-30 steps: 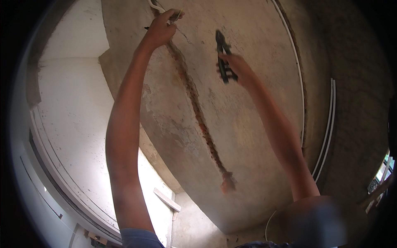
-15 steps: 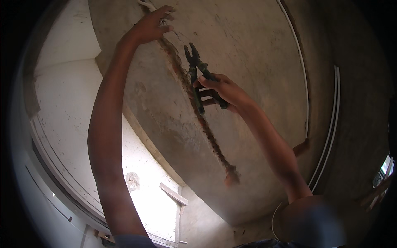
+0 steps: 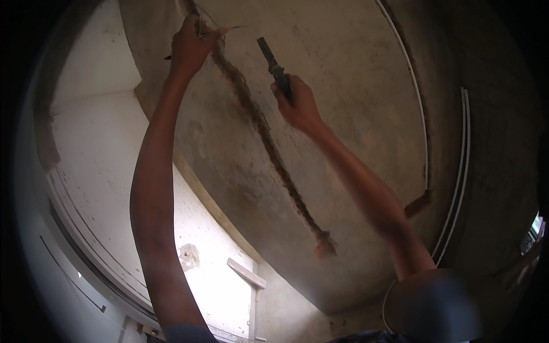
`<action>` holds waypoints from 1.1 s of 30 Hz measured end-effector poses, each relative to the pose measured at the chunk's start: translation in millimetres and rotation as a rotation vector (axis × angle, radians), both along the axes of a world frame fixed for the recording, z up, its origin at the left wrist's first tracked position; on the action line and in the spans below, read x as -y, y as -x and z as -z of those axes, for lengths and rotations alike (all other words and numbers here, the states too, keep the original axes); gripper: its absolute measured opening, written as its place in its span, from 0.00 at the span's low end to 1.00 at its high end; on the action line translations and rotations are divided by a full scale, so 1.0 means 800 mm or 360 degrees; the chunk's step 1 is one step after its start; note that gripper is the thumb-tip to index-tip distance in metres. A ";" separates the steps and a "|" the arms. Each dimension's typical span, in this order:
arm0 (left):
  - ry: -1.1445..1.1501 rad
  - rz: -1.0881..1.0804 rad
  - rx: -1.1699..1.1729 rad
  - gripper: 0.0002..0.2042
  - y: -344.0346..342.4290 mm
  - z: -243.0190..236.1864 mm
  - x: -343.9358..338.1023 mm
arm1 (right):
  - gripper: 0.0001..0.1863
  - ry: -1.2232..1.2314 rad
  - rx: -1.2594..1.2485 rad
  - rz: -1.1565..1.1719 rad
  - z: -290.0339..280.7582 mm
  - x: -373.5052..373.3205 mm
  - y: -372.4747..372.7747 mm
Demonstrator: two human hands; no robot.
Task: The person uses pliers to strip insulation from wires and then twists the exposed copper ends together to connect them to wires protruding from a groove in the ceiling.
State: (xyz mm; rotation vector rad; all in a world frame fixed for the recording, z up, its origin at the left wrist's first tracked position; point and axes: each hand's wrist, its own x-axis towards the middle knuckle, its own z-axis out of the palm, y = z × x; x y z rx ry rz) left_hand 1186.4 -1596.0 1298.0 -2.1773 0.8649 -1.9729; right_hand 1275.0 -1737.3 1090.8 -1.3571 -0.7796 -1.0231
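High on the wall, my left hand (image 3: pixel 193 47) is closed, its fingers pinching a thin wire (image 3: pixel 235 27) whose end sticks out to the right. The hand is over the upper part of a rough groove (image 3: pixel 264 130) cut into the plaster. My right hand (image 3: pixel 298 104) grips a pair of dark pliers (image 3: pixel 274 67), jaws pointing up and left. Seen edge-on, the pliers seem closed, and they stay apart from the wire. A pale conduit (image 3: pixel 180 7) shows in the groove above my left hand.
The grey plastered wall (image 3: pixel 343 171) fills the middle. A white conduit (image 3: pixel 420 108) runs down the right side, with a pair of white pipes (image 3: pixel 457 183) farther right. At lower left is a bright opening (image 3: pixel 223 291) with a wooden piece (image 3: pixel 247 273) at its edge.
My left hand has closed from spread fingers onto the wire and shifted slightly left. The right hand has moved up, turning the pliers edge-on; their spread handles have come together in my grip.
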 end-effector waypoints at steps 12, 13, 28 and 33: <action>0.0237 0.0418 -0.0043 0.21 0.053 -0.027 0.020 | 0.15 -0.0363 0.0825 0.0208 -0.120 0.006 -0.006; 0.0238 0.0427 -0.0064 0.21 0.055 -0.028 0.021 | 0.15 -0.0366 0.0831 0.0202 -0.126 0.007 -0.006; 0.0159 0.0597 0.0296 0.18 0.049 -0.018 0.047 | 0.12 -0.0507 0.0753 0.0485 -0.133 0.015 0.009; -0.0370 0.0202 0.0672 0.11 0.042 -0.006 0.069 | 0.12 -0.0526 0.0704 0.0488 -0.122 0.037 0.008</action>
